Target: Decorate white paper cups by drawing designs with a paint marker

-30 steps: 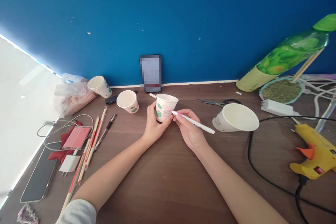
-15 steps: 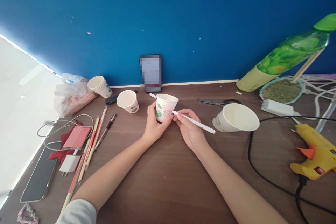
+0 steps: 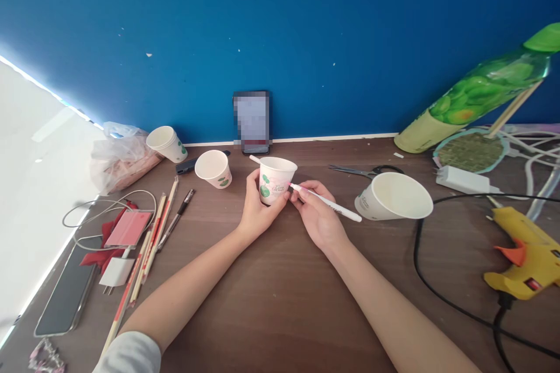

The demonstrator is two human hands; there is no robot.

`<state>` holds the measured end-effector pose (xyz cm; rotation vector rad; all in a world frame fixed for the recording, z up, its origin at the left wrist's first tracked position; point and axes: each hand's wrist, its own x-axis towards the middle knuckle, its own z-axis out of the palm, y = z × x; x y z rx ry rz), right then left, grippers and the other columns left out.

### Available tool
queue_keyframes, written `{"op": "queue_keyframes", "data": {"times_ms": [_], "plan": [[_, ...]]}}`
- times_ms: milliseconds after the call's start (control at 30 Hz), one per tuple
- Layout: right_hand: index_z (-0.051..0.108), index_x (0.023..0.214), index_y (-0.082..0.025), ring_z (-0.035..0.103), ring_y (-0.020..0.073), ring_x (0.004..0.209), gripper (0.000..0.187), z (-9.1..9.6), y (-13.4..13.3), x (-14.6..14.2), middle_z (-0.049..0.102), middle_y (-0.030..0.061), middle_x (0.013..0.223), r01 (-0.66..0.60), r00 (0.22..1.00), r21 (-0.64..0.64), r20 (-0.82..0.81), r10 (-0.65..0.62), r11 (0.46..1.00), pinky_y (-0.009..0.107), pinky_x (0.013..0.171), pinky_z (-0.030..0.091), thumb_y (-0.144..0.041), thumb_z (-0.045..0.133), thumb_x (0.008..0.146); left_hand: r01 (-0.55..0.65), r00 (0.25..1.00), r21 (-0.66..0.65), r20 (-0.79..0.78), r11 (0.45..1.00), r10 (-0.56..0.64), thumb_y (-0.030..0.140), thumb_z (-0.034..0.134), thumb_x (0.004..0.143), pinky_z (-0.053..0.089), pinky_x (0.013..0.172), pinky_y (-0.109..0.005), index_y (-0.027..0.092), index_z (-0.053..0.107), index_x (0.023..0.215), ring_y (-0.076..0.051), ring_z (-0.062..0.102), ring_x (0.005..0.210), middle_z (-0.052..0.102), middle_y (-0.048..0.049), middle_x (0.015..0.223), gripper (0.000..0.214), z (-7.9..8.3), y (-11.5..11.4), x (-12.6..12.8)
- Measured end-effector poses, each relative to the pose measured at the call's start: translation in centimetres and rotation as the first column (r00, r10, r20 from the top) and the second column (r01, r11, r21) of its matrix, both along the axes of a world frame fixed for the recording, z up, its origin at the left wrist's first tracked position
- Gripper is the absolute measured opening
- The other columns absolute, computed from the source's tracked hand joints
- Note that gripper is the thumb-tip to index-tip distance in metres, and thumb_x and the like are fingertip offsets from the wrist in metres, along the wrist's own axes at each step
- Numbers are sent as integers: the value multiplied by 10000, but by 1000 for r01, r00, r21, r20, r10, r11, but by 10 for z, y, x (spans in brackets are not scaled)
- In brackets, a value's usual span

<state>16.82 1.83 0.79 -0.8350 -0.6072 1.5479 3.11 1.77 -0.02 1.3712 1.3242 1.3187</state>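
In the head view my left hand [image 3: 258, 207] is closed around a white paper cup [image 3: 276, 178] printed with green leaves and faint pink lines. A small white stick-like piece, perhaps the marker's cap [image 3: 254, 159], shows at the cup's left rim; what keeps it there is hidden. My right hand [image 3: 318, 210] grips a white marker [image 3: 335, 205] with a pink tip. The tip is at the lower right side of the cup, touching or almost touching it. To the left stands another paper cup [image 3: 213, 169], and a wider paper cup [image 3: 396, 197] lies tilted to the right.
Behind stand a phone [image 3: 252, 122] and stacked cups [image 3: 167, 144]. Scissors [image 3: 356, 171], a green bottle [image 3: 475, 90] and a yellow glue gun [image 3: 522, 253] with a black cord are on the right. Chopsticks [image 3: 151, 239], a pen [image 3: 175, 220] and another phone [image 3: 67, 288] lie left.
The marker's tip has shifted slightly right, toward the cup's edge, and the right hand with it. The cup appears turned a little in my left hand.
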Motion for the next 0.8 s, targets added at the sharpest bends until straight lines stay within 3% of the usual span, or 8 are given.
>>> {"op": "queue_keyframes", "data": {"times_ms": [367, 800], "plan": [[694, 678, -229, 595, 135, 689, 163, -2, -3, -1, 666, -9, 670, -13, 987, 35, 163, 7, 999, 321, 739, 486, -336, 807, 628, -32, 999, 8, -5, 999, 32, 253, 705, 740, 494, 868, -311, 227, 330, 1190, -187, 587, 1059, 514, -86, 1194, 587, 6, -1, 2], [684, 682, -225, 596, 126, 693, 161, -1, -3, -3, 665, -10, 699, 12, 987, 18, 157, -15, 1000, 306, 737, 494, -328, 800, 637, -32, 999, 16, 9, 999, 32, 259, 711, 735, 492, 886, -313, 222, 329, 1192, -191, 578, 1087, 508, -91, 1200, 596, 6, 0, 2]]}}
